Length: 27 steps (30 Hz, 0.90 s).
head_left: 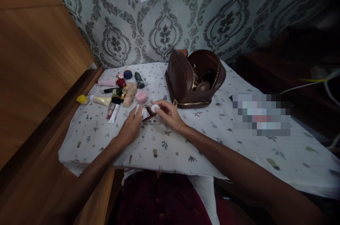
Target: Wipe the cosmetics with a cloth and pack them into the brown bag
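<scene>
Both hands met above the tabletop (148, 154), left of its middle and between its near and far edges, with a small brown bottle (151, 110) tilted between them. The left hand (134, 122) was grasping the bottle by its white-labelled end, while the right hand (168, 114) was pinching the white cap (155, 107) at the other end; whether the cap was loose could not be told.

Just beyond the left fingertips sat a round pink jar (141, 97). From there toward the far left corner lay a loose cluster: a beige tube (130, 94), a slim white tube (113, 113), a cream-yellow tube (101, 100), a pink tube (106, 82), a dark green bottle (139, 79) and a dark blue jar (128, 73). A yellow item (82, 99) rested at the left edge.

Near the far edge, beyond the right hand, a brown bag (183, 83) stood open with dark items inside. Toward the right edge, one object (261, 114) was pixelated past recognition.
</scene>
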Each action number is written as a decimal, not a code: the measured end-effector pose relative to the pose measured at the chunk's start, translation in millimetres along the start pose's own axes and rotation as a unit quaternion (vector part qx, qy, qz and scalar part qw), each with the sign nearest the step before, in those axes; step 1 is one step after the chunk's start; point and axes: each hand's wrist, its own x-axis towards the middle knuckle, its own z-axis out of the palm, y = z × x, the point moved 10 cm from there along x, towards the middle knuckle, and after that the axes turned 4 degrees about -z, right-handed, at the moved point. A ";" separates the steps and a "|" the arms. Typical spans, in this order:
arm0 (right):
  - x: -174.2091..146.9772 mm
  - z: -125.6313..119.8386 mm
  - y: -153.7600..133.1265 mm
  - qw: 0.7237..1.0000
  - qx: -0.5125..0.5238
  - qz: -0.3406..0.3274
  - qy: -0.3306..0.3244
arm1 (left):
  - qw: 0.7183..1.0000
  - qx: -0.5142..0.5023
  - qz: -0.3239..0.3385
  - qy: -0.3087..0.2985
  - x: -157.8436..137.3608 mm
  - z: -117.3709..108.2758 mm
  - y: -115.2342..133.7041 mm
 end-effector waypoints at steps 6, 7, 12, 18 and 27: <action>-0.1 3.9 4.6 0.999 0.036 0.013 -0.011 | 0.999 0.033 0.034 -0.007 8.1 9.4 30.1; 0.0 3.3 6.0 0.999 0.037 0.015 -0.008 | 0.999 0.034 0.031 -0.010 8.9 10.4 28.8; 0.2 -2.8 15.5 0.999 0.033 0.038 0.019 | 0.999 0.023 -0.005 -0.028 6.1 11.1 -2.7; 0.6 -2.8 11.8 1.000 0.002 0.022 0.022 | 0.999 0.039 -0.020 -0.032 -2.2 12.8 -14.6; -1.4 0.1 12.3 0.999 -0.007 0.022 0.030 | 0.992 0.094 0.071 0.039 8.9 16.9 28.4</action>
